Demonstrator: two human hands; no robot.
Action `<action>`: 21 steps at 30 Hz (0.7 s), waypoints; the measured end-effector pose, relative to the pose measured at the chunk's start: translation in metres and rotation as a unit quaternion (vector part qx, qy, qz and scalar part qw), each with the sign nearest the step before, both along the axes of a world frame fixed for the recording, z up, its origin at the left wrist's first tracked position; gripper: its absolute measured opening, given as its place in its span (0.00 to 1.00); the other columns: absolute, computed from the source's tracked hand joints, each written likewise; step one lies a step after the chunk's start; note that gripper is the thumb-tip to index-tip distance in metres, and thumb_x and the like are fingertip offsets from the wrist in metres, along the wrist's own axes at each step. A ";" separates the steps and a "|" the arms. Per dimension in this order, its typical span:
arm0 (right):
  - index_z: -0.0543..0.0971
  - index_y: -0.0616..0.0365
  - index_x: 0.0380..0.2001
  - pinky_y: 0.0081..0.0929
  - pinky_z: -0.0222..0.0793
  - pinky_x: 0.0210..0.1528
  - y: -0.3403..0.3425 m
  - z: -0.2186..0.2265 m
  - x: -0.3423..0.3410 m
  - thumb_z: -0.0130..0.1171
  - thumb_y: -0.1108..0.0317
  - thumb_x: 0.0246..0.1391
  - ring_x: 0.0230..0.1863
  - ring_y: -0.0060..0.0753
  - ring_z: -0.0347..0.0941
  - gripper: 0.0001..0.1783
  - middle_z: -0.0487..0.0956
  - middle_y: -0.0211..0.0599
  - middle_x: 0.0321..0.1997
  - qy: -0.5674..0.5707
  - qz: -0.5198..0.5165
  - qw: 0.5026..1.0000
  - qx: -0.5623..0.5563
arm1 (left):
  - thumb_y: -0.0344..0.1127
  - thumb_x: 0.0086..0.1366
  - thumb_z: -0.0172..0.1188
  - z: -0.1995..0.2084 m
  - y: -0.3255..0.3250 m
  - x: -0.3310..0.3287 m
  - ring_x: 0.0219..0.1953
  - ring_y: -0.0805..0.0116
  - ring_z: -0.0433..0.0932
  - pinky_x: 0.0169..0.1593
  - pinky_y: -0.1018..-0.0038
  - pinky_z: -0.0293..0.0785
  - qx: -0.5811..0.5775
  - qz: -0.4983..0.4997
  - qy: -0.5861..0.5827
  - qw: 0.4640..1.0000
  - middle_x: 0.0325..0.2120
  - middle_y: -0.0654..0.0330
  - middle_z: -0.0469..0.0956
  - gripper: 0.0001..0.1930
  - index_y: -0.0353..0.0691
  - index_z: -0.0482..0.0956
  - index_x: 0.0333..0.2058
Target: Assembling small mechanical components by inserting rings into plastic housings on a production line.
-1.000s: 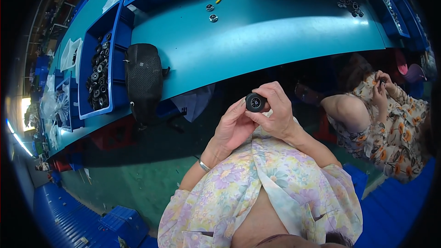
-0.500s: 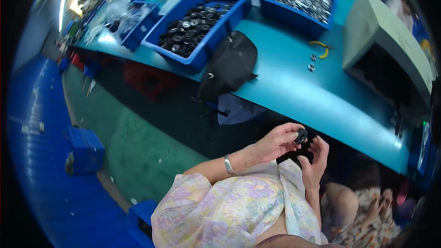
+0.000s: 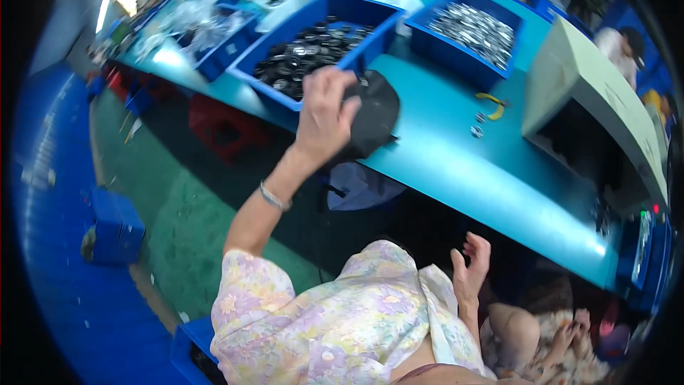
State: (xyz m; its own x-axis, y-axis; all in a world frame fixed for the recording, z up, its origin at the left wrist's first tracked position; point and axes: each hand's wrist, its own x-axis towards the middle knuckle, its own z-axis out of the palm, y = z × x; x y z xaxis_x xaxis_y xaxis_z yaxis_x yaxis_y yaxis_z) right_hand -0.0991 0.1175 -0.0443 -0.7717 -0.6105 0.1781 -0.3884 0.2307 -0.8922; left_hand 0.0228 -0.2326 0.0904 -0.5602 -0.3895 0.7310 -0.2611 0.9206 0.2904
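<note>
My left hand (image 3: 326, 113), with a bracelet (image 3: 275, 197) on its wrist, is stretched over the near edge of a blue bin (image 3: 244, 71) of black round parts (image 3: 303, 57). Its fingers are bent, slightly blurred, and apart from the thumb; no part shows between them. Partly hidden behind this hand, a black bag or cloth (image 3: 377, 115) lies over the table edge. Nearer my body, my right hand (image 3: 470, 267) hangs in front of the table edge, fingers apart and empty.
On the teal table (image 3: 442, 164) are a blue bin (image 3: 499, 64) of shiny metal parts, yellow-handled cutters (image 3: 493, 107), two small metal parts (image 3: 477, 130) and a pale machine housing (image 3: 570, 64). A red stool (image 3: 221, 132) stands below. Another person's hands (image 3: 573, 331) are at lower right.
My left hand has moved forward and left from near my right hand to the bin of black parts. The black ring-shaped part it held no longer shows. My right hand stays low.
</note>
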 end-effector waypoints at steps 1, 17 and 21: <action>0.74 0.62 0.46 0.25 0.68 0.44 -0.007 0.001 0.003 0.61 0.78 0.43 0.41 0.30 0.70 0.22 0.71 0.36 0.45 0.003 0.002 1.000 -0.001 | 0.24 0.50 0.61 -0.012 0.022 -0.003 0.49 0.47 0.68 0.52 0.59 0.64 0.036 -0.072 -0.035 0.996 0.43 0.49 0.71 0.17 0.37 0.73 0.41; 0.76 0.64 0.34 0.37 0.70 0.39 0.016 -0.024 -0.016 0.61 0.78 0.44 0.37 0.49 0.72 0.11 0.74 0.47 0.34 0.063 -0.044 0.997 -0.011 | 0.26 0.49 0.64 -0.138 0.177 -0.077 0.48 0.48 0.70 0.51 0.60 0.70 0.089 -0.374 -0.182 0.905 0.44 0.51 0.72 0.17 0.36 0.74 0.40; 0.75 0.64 0.32 0.38 0.69 0.36 0.024 -0.017 -0.093 0.59 0.79 0.46 0.34 0.51 0.72 0.07 0.73 0.47 0.31 0.179 -0.136 0.974 -0.012 | 0.25 0.53 0.62 -0.133 0.119 -0.122 0.47 0.45 0.69 0.50 0.58 0.69 0.022 -0.275 -0.162 0.947 0.45 0.46 0.71 0.17 0.33 0.72 0.43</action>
State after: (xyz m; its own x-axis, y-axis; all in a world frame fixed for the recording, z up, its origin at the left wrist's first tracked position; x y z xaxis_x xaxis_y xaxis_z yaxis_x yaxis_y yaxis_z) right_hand -0.1925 0.1410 -0.0611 -0.7902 -0.3839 0.4778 -0.6032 0.3488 -0.7173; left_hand -0.0990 -0.1139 -0.0424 -0.8798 0.0013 0.4754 0.1733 0.9321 0.3181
